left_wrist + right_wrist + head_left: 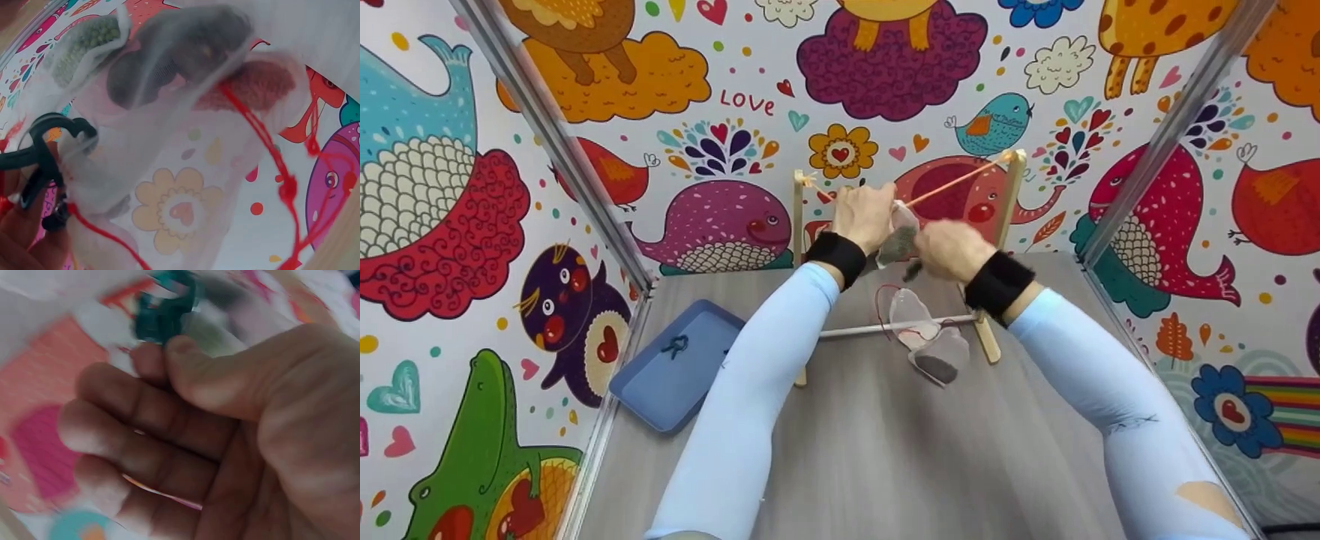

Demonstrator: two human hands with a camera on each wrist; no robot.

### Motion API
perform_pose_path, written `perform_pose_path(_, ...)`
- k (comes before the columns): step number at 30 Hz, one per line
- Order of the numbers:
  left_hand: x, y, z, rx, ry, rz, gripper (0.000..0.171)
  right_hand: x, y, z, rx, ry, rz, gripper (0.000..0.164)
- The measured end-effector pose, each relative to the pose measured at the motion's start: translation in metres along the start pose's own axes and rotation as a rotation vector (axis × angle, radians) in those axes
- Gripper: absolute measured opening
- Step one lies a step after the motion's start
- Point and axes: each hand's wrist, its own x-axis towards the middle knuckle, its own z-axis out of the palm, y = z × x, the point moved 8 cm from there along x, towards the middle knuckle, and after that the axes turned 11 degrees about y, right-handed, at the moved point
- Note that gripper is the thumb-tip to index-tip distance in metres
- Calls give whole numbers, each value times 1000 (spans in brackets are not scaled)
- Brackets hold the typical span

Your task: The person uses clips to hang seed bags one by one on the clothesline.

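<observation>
- Honestly, I'd steady the mesh bag [897,246] with the left hand [864,214] and line the dark green clip [166,315] up squarely — one full squeeze probably beats fumbling, since thin mesh likely slips.
- Right hand [956,251] pinches that clip between thumb and index finger, the other fingers loosely curled; the clip pokes just past the fingertips.
- Bag hangs between the hands, right beside the left fingers, just under the orange cord [952,186], toward the far edge of the tabletop [900,465].
- Left fingers curl up by the cord — can't tell exactly what they grip.
</observation>
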Motion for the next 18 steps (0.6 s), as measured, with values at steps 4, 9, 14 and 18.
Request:
perform_pose_path(4,-1,3,0,23,-2,13,18,7,13,-57,-46,122,50,16)
perform_pose_path(9,-3,4,-2,31,7,19,19,24,13,-86,-188,228,2,20)
perform_pose_path(14,-6,6,-1,38,22,45,18,40,3,-73,-233,193,-63,23)
perform_pose_path(18,-7,7,-1,16,38,66,14,47,0,-62,-214,167,-98,21)
